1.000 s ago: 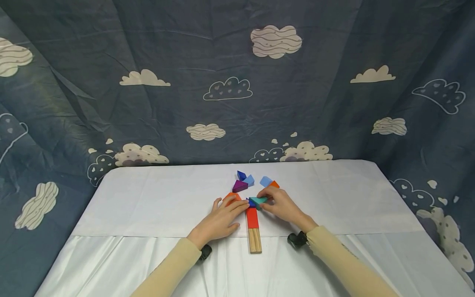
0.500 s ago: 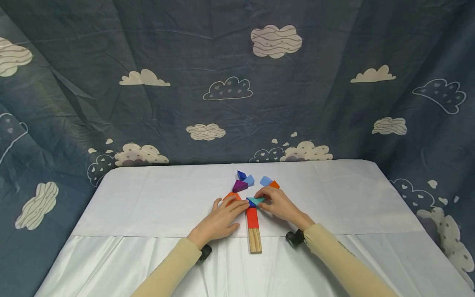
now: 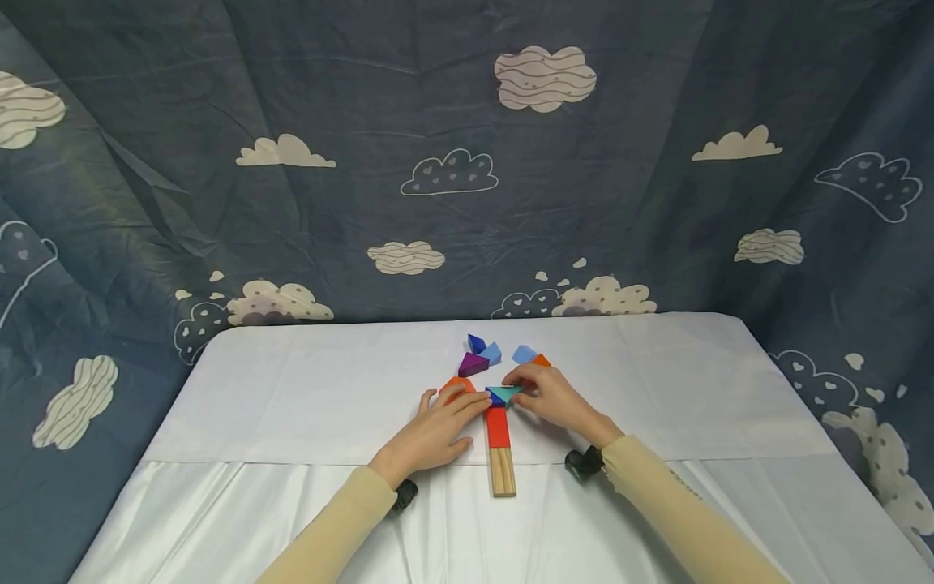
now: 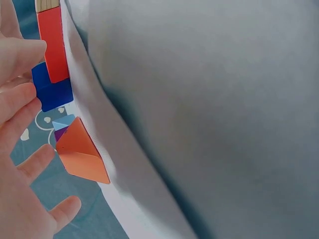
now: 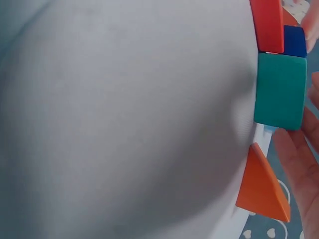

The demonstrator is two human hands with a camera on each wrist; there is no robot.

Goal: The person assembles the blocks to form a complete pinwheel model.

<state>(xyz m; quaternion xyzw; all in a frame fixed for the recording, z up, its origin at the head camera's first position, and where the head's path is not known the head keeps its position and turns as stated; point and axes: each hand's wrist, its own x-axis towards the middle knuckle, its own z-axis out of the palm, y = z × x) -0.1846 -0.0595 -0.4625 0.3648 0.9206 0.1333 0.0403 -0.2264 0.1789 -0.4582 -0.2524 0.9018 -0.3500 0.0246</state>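
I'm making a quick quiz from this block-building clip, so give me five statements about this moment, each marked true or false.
1. The right hand holds a teal triangular block. True.
2. The red block lies between a dark-blue block and the bare-wood block. True.
3. The left hand grips the purple block. False: the left hand has fingertips at that dark-blue block; the purple block lies farther back.
4. The bare-wood block is farther from the person than the red block. False: it is nearer.
5. Both sleeves are beige. True.
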